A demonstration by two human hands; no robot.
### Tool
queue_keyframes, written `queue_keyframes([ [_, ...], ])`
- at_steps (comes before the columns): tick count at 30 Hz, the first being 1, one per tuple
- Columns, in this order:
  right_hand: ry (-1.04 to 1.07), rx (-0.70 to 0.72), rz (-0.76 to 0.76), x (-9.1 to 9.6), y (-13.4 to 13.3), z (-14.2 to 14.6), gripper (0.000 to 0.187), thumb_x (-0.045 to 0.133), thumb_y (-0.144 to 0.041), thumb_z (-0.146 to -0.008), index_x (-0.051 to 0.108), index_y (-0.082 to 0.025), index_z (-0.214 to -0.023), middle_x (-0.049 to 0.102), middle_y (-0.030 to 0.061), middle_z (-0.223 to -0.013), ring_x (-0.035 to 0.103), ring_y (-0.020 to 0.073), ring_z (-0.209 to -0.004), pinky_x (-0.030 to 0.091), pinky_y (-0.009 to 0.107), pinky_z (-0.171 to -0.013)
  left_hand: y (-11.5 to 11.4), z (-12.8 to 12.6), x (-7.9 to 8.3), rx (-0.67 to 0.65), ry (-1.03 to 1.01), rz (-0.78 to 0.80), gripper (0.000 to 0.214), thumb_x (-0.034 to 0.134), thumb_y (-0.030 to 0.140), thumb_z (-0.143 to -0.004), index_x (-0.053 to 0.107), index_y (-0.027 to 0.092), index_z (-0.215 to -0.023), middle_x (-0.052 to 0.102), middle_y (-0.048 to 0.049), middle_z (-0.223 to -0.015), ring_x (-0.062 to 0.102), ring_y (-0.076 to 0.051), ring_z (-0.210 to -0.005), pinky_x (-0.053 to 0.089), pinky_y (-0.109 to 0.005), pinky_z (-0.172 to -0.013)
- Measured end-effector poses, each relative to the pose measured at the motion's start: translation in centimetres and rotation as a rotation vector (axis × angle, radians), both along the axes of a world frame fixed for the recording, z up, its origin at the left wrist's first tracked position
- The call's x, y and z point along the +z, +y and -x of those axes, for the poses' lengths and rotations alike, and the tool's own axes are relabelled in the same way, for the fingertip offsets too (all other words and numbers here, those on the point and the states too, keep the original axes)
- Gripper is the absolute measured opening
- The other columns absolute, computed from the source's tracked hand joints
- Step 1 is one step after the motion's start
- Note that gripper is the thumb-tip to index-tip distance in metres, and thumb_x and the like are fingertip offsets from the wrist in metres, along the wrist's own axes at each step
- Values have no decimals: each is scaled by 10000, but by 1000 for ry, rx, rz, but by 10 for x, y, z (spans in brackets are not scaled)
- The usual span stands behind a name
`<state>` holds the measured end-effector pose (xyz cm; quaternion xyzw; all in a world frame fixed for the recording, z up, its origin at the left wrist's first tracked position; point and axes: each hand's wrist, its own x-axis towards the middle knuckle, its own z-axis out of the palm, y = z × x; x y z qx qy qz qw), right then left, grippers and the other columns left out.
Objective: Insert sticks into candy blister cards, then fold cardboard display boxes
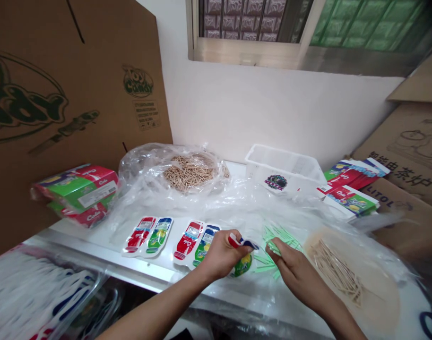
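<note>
My left hand (219, 255) is closed around a bottle-shaped candy sachet (241, 241) with red and blue printing, whose top edge bulges above my thumb. A green sachet part (243, 267) shows below that hand; whether it belongs to the held sachet I cannot tell. Just right of it, my right hand (294, 269) pinches something light green, seemingly thin sticks (272, 247), over a loose pile of light green sticks (281, 232). Two double sachets with cola and lemon printing, one left (148, 236) and one nearer my left hand (191, 242), lie flat on the table.
Brown sticks (189, 172) lie heaped in a clear plastic bag. Tan sticks (338, 271) rest on a round beige sheet. A white plastic basket (287, 170) stands by the wall. Printed boxes (83, 189) sit left, flat cartons (356, 182) right. White sachets (35, 293) fill a container at lower left.
</note>
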<state>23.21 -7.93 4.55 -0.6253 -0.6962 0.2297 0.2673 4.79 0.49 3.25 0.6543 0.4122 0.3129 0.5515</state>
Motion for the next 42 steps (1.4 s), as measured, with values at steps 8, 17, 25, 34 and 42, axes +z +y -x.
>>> queue_keyframes([
  [8, -136, 144, 201, 28, 0, 0, 305, 295, -459, -956, 480, -235, -864, 629, 14, -787, 571, 182, -734, 381, 278, -681, -5, 2, 10, -111, 293, -503, 163, 591, 240, -763, 534, 172, -626, 567, 17, -626, 512, -109, -593, 316, -210, -557],
  [17, -149, 233, 294, 31, 9, -5, 314, 350, -456, -937, 542, -221, -857, 660, 35, -839, 589, 188, -766, 382, 276, -696, -2, 10, 3, -178, 302, -707, 146, 536, 32, -649, 559, 164, -706, 596, -6, -683, 525, -128, -645, 336, -218, -595],
  [25, -115, 151, 278, 33, 7, -1, 376, 290, -513, -941, 518, -219, -885, 649, 49, -835, 576, 209, -779, 366, 304, -689, -2, 10, 11, -155, 307, -523, 102, 633, 210, -740, 562, 166, -680, 609, 4, -678, 545, -121, -641, 336, -211, -585],
  [34, -256, 230, 312, 28, 10, 0, 342, 300, -477, -943, 504, -209, -885, 642, 62, -845, 573, 204, -783, 343, 294, -682, -3, 13, -1, -175, 336, -840, 137, 539, 50, -664, 551, 163, -740, 591, -12, -690, 520, -135, -634, 348, -228, -586],
  [42, -191, 401, 482, 43, 22, -4, 351, 305, -462, -932, 481, -199, -779, 593, 29, -780, 527, 167, -727, 353, 262, -644, -1, 17, -6, -246, 357, -1121, 250, 489, -10, -612, 539, 156, -791, 565, -25, -694, 483, -151, -646, 346, -246, -582],
])
